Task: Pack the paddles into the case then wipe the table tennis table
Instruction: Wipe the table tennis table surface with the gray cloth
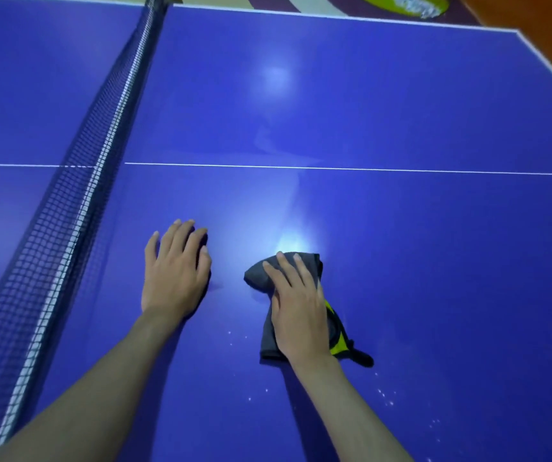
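A grey cloth with a yellow and black patch [261,275] lies bunched on the blue table tennis table [401,228]. My right hand [298,308] presses flat on the cloth with straight fingers. About a hand's width to its left, my left hand [176,271] rests palm down on the bare table surface, fingers relaxed. No paddles or case show in this view.
The net [77,208] runs diagonally along the left, close to my left hand. A white centre line [368,169] crosses the table ahead. Small white specks [386,395] dot the surface near my right forearm. The table's far edge and right corner [518,33] border an orange floor.
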A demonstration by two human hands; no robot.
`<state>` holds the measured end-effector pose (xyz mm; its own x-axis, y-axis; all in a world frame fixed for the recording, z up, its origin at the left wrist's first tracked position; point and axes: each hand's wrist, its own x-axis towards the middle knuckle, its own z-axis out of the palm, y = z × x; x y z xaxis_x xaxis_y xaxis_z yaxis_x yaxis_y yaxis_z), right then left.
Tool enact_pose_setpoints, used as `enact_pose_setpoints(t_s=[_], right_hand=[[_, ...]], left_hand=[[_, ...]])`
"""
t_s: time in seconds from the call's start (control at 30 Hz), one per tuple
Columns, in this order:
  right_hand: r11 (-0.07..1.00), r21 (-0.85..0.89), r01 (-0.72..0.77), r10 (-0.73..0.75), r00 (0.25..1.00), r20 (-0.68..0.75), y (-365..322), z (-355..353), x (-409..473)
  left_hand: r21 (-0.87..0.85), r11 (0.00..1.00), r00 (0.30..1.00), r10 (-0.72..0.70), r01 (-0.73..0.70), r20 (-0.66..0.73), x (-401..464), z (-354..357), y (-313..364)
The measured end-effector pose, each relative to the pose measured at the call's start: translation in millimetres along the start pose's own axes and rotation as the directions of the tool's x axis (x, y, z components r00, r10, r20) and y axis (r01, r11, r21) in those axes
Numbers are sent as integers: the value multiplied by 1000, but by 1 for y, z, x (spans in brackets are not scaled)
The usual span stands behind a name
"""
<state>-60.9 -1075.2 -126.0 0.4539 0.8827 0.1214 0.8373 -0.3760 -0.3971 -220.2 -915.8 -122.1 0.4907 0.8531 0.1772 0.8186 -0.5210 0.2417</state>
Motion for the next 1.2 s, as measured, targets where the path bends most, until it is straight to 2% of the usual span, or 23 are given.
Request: enact_pose_setpoints(t_s=[0.13, 0.33, 0.6, 0.7, 0.8, 1.03, 1.1, 1.2], right_hand=[[999, 29, -38, 40, 998, -54, 7, 5, 75], [991, 45, -126, 128, 991, -45, 13, 8, 172], [988, 84, -129, 132, 991, -29, 22, 11, 229], [985, 96, -143, 146, 989, -25, 13, 10, 213], [991, 92, -95, 98, 995, -34, -3, 16, 164], [997, 80, -7, 8, 1000, -10, -61, 21, 7], [998, 62, 15, -16, 1000, 17, -72, 22, -28], [998, 50, 25, -26, 999, 28, -76, 21, -48]], left_hand=[[-6, 1000, 1000, -21, 21, -2, 2, 4, -2], [23, 1000, 1000, -8, 8, 1, 5, 5, -3], [68, 998, 1000, 6, -8, 30, 8, 9, -6], [57, 998, 999, 6, -8, 40, 8, 7, -6], [38, 999, 1000, 14, -14, 20, 9, 6, -4], [-113, 992, 986, 33, -52, -164, 3, -5, -8], [-60, 995, 984, 74, -84, -162, -6, -14, -19], [73, 990, 988, 130, -124, -87, -24, -22, -47]])
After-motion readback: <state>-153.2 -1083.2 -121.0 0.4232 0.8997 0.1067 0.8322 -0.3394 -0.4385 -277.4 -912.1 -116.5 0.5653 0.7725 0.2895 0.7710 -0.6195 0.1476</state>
